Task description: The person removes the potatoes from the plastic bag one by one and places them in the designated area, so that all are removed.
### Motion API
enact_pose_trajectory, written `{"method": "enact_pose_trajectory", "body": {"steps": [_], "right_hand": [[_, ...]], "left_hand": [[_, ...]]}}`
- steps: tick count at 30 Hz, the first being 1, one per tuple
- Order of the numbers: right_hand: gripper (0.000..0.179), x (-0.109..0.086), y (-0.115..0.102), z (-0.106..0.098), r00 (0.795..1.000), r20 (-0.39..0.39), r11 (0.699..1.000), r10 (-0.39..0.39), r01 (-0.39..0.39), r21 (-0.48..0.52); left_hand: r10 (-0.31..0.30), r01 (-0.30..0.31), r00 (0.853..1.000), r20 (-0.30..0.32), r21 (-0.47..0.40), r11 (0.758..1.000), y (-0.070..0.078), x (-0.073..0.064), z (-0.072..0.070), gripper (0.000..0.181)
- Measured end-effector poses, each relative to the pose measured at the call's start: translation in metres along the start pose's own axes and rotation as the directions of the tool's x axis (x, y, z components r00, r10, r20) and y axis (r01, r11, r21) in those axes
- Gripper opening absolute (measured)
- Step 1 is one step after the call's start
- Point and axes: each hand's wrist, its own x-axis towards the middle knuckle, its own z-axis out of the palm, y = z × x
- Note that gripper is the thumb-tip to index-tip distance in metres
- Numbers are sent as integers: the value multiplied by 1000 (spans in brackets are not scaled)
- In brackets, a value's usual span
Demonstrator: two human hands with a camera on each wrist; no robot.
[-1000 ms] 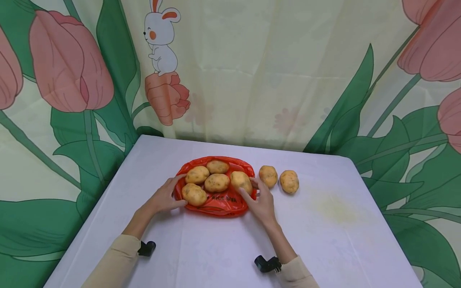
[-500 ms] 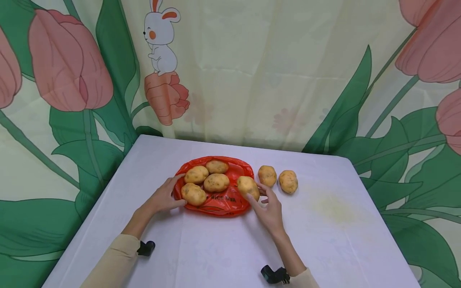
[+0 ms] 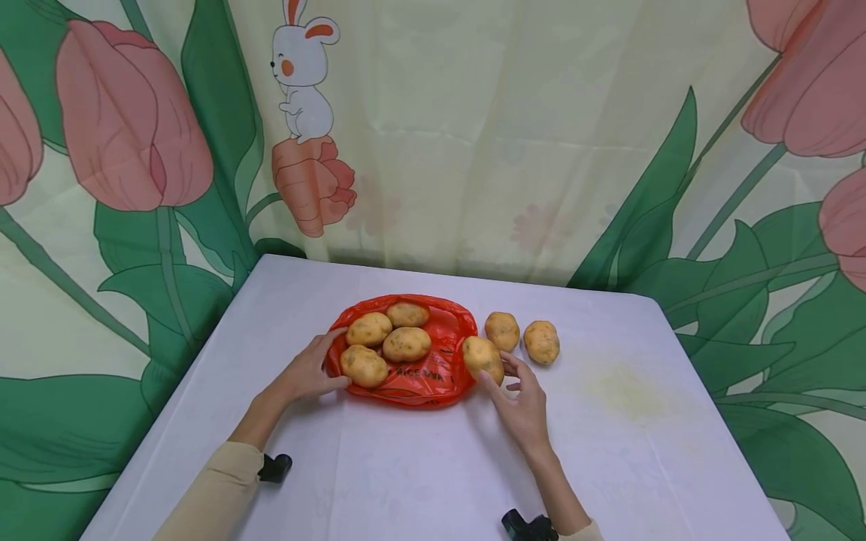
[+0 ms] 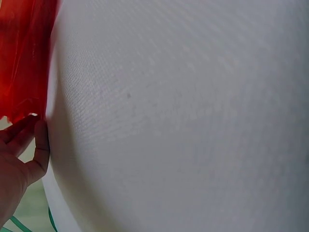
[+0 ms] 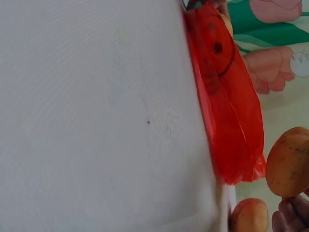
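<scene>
A red plastic bag lies spread open on the table with several potatoes inside, bunched toward its left half. My left hand rests at the bag's left side, fingertips and thumb on its rim beside the nearest potato. In the left wrist view the left hand touches the edge of the red plastic. Over the bag's right rim, my right hand holds a potato between thumb and fingers. The right wrist view shows that held potato raised beside the bag.
Two loose potatoes, one nearer the bag and one farther right, sit on the white-covered table. Behind the table hangs a curtain printed with tulips and a rabbit.
My right hand has lifted a potato from the bag's right part and carried it rightward to the rim. The left hand has stayed in place.
</scene>
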Motion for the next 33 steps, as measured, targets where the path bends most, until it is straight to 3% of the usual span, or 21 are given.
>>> {"method": "enact_pose_trajectory", "body": {"steps": [7, 14, 33], "right_hand": [[53, -2, 8, -9, 999, -30, 1000, 13, -14, -12], [53, -3, 19, -18, 996, -82, 1000, -22, 21, -9], [51, 2, 32, -48, 982, -189, 1000, -16, 14, -11]], "left_hand": [[3, -3, 1000, -5, 1, 1000, 0, 0, 0, 100], [47, -47, 999, -15, 0, 999, -1, 1, 1, 97], [30, -30, 1000, -9, -12, 999, -3, -1, 1, 97]]}}
